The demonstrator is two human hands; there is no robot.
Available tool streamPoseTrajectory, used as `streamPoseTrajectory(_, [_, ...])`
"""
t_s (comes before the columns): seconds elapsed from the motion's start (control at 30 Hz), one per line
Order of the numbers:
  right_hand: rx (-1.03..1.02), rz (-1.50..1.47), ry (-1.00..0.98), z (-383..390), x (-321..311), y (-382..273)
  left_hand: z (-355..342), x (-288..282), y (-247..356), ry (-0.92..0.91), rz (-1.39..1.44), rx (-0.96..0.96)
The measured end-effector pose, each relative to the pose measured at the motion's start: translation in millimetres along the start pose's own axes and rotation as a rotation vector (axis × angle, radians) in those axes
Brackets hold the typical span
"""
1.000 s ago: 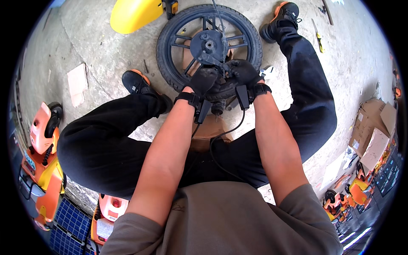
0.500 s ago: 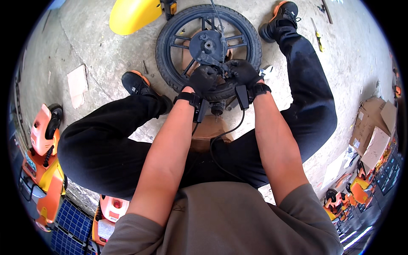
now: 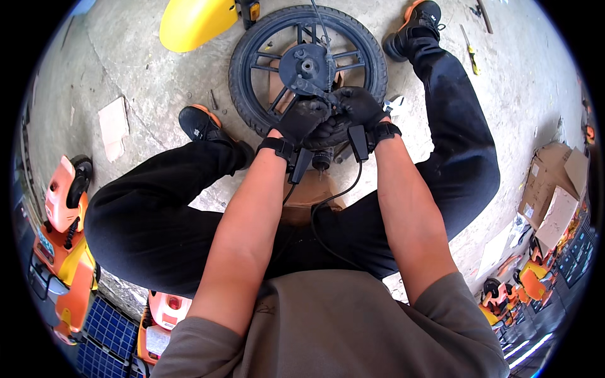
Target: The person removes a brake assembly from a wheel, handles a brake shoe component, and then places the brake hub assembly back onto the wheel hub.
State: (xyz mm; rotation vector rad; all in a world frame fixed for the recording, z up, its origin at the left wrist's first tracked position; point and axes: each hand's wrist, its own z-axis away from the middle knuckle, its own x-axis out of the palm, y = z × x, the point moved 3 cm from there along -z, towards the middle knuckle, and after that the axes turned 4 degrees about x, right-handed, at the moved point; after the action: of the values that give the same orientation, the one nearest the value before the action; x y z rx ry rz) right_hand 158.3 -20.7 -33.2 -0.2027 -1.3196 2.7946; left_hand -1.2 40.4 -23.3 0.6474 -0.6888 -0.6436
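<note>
A black spoked wheel (image 3: 238, 94) with its tyre lies flat on the concrete in front of me. A drum brake plate (image 3: 295, 69) with a lever arm fills its hub. From the top a dark brake cable (image 3: 325, 39) runs down past the hub to my hands. Both hands wear black gloves and meet over the near side of the wheel. My left hand (image 3: 304, 120) is closed, its curled fingertips beside the lever's end. Close against the cable's lower end, my right hand (image 3: 360, 107) has its fingers pinched together. What either hand grips is hidden by the gloves.
A yellow fender (image 3: 192, 25) lies beyond the wheel at left. A yellow-handled screwdriver (image 3: 472, 60) is on the floor to the right, past my leg. Cardboard (image 3: 312, 192) lies between my legs. An open carton (image 3: 554, 183) and orange vehicles (image 3: 69, 239) stand at the sides.
My left hand has turned slightly and moved a little toward the right hand, its fingers reaching nearer the cable end. The right hand stays nearly in place. The wheel looks unmoved.
</note>
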Motion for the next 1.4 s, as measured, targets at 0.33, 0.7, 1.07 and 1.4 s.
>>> streamPoseTrajectory(0.33, [-0.052, 0.024, -0.006, -3.5, -1.7, 6.2, -4.9, 7.9, -3.5, 0.114, -0.216, 0.059])
streamPoseTrajectory(0.7, [-0.011, -0.019, -0.030, -3.0, -0.5, 4.7, -0.6, 11.3, 3.5, 0.125, -0.385, 0.039])
streamPoseTrajectory(1.07, [-0.046, 0.002, -0.007, -3.5, 1.4, 2.4, -5.2, 7.5, -8.7, 0.129, -0.114, 0.003])
streamPoseTrajectory(1.4, [0.056, -0.075, -0.032, -3.8, 0.3, 7.5, 4.5, 10.3, 8.3, 0.011, 0.144, -0.119])
